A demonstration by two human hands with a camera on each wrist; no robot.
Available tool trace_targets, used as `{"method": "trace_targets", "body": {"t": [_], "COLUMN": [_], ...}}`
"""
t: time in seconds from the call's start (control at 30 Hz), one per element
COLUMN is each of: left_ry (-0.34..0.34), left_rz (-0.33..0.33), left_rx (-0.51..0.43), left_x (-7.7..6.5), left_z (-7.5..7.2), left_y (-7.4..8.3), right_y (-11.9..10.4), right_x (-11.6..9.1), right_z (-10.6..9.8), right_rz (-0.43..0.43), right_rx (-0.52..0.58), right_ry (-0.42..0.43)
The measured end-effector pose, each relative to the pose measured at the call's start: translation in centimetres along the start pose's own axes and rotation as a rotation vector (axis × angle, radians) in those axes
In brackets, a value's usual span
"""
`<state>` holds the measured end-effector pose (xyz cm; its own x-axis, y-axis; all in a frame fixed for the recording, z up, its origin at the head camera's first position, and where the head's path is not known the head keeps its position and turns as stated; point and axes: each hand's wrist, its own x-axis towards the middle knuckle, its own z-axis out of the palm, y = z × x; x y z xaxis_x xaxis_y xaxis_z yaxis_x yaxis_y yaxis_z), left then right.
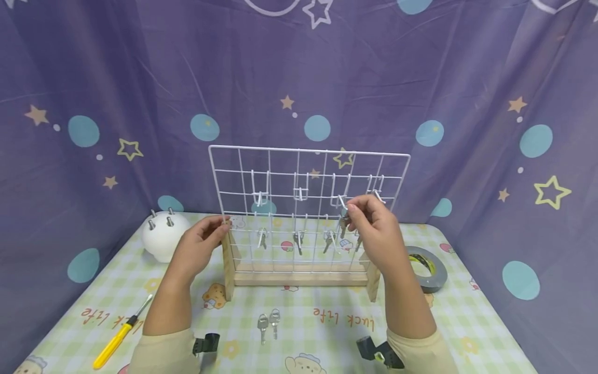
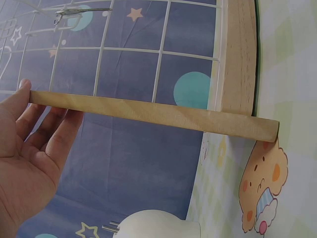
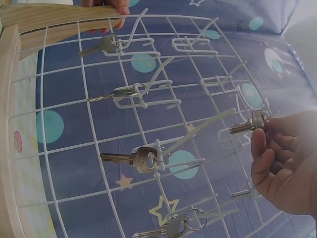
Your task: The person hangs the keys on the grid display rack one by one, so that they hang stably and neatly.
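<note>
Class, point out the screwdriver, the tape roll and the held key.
Screwdriver (image 1: 116, 340), head view, on the handle.
Tape roll (image 1: 440, 272), head view, on the grey side.
Key (image 3: 242, 128) in the right hand (image 3: 291, 176), right wrist view, on the blade.

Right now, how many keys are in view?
8 keys: four on lower hooks, one pinched by the right hand, one on the rightmost upper hook, two on the tablecloth.

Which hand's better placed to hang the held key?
Likely the right hand: it pinches the key beside an upper-row hook. The left hand grips the wooden side post, farther from that hook.
</note>
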<state>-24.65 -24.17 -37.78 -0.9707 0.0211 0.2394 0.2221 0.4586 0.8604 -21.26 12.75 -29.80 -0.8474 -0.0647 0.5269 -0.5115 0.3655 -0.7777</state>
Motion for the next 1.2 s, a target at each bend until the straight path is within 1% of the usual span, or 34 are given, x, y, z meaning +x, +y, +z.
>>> {"method": "trace_targets", "body": {"t": [0.23, 0.4, 0.6, 0.9, 1.1, 1.2], "left_ry": [-0.001, 0.002, 0.006, 0.009, 0.005, 0.005], "left_rz": [-0.001, -0.004, -0.001, -0.003, -0.007, -0.004], "left_rx": [0.004, 0.005, 0.001, -0.001, 0.0, -0.004], "left_x": [-0.1, 0.0, 0.1, 0.1, 0.1, 0.1], "left_z": [-0.1, 0.0, 0.1, 0.1, 0.1, 0.1], "left_y": [0.2, 0.1, -0.1, -0.1, 0.0, -0.1], "right_y": [0.1, 0.2, 0.2, 0.3, 0.3, 0.2], "right_x": [0.7, 1.2, 1.8, 2.3, 2.6, 2.5], "right_z": [0.1, 0.2, 0.4, 0.9, 1.2, 1.1], "right_rz": [0.047, 0.082, 0.116, 0.123, 0.126, 0.132], "right_rx": [-0.126, -0.18, -0.244, -0.354, -0.399, -0.424], "right_ry": [-0.016, -0.021, -0.008, 0.025, 0.039, 0.034]}}
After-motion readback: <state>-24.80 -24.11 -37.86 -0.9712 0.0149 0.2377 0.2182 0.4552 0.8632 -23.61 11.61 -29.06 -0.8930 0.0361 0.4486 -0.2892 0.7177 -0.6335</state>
